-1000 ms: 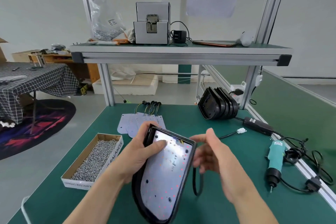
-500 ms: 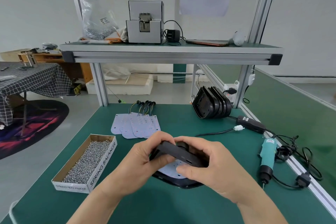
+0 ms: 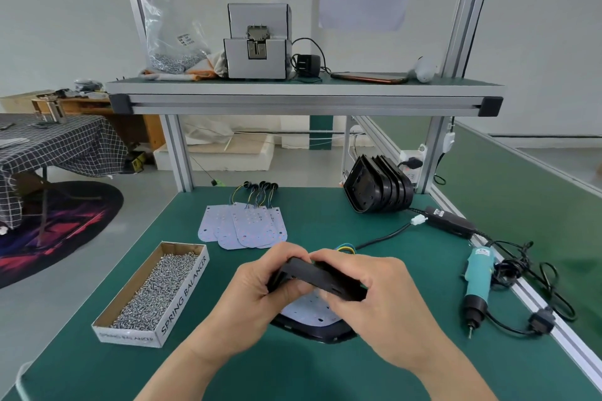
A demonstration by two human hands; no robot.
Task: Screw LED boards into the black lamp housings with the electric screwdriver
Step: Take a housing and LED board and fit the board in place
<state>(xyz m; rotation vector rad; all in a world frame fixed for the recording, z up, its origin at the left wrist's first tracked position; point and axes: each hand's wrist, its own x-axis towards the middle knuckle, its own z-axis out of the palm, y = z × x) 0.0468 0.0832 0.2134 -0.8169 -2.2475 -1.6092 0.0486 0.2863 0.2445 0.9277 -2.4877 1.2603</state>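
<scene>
A black lamp housing [image 3: 321, 277] with a white LED board [image 3: 309, 311] inside lies on the green bench in front of me. My left hand [image 3: 257, 299] grips its far left edge and my right hand [image 3: 371, 303] grips its far right edge, fingers curled over the rim. Coloured wires [image 3: 345, 249] stick out behind it. Several loose LED boards [image 3: 244, 228] lie fanned out further back. A stack of empty black housings [image 3: 378, 189] stands at the back right. The teal electric screwdriver [image 3: 477, 283] lies on the bench at the right, untouched.
A cardboard box of screws [image 3: 156, 293] sits at the left. A black power adapter [image 3: 451, 221] and tangled cables [image 3: 534, 273] run along the right rail. An upper shelf [image 3: 303, 91] carries a grey screw feeder [image 3: 257, 42] and a bag of screws.
The housing went from held upright in my left hand to lying on the bench. My right hand came onto it, and both hands now hold its far rim.
</scene>
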